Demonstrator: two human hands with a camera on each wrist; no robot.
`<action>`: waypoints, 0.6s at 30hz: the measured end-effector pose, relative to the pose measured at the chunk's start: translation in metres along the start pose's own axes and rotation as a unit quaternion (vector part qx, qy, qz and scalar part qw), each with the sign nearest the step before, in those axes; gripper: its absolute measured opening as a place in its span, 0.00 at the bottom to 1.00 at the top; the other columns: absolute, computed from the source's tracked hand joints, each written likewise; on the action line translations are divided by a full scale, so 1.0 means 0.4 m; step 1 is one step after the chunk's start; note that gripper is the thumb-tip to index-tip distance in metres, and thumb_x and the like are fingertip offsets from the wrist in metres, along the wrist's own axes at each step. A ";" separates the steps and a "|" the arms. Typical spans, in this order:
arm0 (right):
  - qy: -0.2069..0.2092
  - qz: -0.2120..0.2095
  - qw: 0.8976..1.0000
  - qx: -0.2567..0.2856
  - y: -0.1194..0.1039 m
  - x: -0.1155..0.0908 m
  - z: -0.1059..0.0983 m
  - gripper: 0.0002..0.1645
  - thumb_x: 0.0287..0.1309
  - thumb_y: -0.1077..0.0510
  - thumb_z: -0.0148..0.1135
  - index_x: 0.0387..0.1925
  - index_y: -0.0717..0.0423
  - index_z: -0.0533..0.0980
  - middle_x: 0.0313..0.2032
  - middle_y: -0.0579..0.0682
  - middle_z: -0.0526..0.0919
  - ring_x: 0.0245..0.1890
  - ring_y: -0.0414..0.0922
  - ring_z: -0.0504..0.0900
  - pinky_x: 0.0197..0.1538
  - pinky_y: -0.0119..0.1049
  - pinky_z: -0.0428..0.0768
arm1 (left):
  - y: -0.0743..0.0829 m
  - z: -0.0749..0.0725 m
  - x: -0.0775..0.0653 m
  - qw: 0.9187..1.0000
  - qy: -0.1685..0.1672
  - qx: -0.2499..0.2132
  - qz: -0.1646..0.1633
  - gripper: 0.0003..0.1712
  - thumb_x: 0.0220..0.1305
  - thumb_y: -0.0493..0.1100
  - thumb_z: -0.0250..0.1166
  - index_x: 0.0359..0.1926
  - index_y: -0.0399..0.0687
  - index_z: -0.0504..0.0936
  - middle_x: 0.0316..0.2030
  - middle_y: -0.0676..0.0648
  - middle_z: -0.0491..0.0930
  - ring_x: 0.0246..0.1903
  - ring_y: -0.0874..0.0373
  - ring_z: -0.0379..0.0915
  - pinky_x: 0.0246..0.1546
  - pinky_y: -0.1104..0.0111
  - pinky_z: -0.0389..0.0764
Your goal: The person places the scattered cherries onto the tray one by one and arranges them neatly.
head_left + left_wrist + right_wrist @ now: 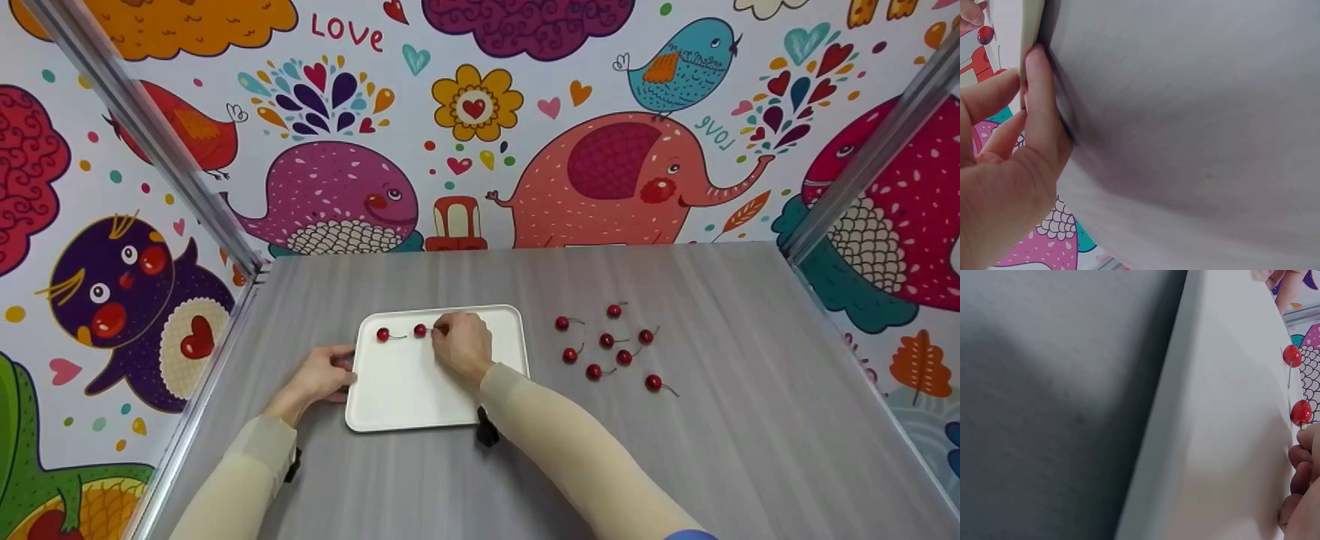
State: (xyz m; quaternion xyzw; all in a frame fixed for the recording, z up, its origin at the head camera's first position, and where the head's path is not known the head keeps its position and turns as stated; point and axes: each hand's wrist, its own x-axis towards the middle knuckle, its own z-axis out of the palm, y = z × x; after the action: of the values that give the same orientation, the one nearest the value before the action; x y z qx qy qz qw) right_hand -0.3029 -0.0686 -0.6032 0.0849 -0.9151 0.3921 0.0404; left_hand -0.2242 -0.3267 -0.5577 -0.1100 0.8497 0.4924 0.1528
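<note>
A white rectangular tray (420, 397) lies on the table, and my left hand (321, 377) holds it by the left edge. In the left wrist view the fingers (1040, 84) lie against the tray's rim (1030, 28), some on either side. Over the tray's far part, my right hand (463, 346) pinches the stem of a red cherry (420, 330), with the fingertips close beside the fruit. Another cherry (383, 334) rests to its left, its stem pointing right. The right wrist view shows the pinched cherry (1301, 413) at the fingertips, the other fingers curled.
Several more stemmed cherries (607, 340) lie scattered on the grey table (720, 450) to the right of the tray, one nearest cherry (654, 382) a little apart. A printed cartoon wall (472, 187) with metal posts (862, 157) encloses the back and sides.
</note>
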 end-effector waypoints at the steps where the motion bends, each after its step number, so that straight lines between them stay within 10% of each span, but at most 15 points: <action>1: 0.002 -0.004 1.000 -0.001 0.002 -0.001 0.000 0.10 0.66 0.54 0.70 0.40 0.48 0.95 0.41 0.47 0.97 0.46 0.54 0.94 0.52 0.54 0.90 | 0.000 0.001 -0.001 1.000 0.001 0.003 0.000 0.44 0.63 0.27 0.65 0.81 0.26 0.68 0.45 0.42 0.77 0.37 0.56 0.84 0.37 0.57 0.93; 18: -0.004 -0.004 0.999 -0.049 -0.006 -0.010 -0.030 0.11 0.65 0.55 0.70 0.44 0.48 0.94 0.36 0.45 0.95 0.41 0.50 0.93 0.47 0.51 0.89 | -0.001 -0.002 0.000 1.000 -0.001 0.011 -0.005 0.45 0.63 0.27 0.65 0.82 0.28 0.67 0.47 0.39 0.79 0.38 0.55 0.86 0.39 0.56 0.93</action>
State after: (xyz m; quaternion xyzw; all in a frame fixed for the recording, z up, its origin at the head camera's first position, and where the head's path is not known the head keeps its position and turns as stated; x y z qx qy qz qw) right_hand -0.2984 -0.0610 -0.5937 0.0882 -0.9330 0.3463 0.0430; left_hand -0.2243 -0.3275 -0.5577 -0.1123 0.8542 0.4826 0.1577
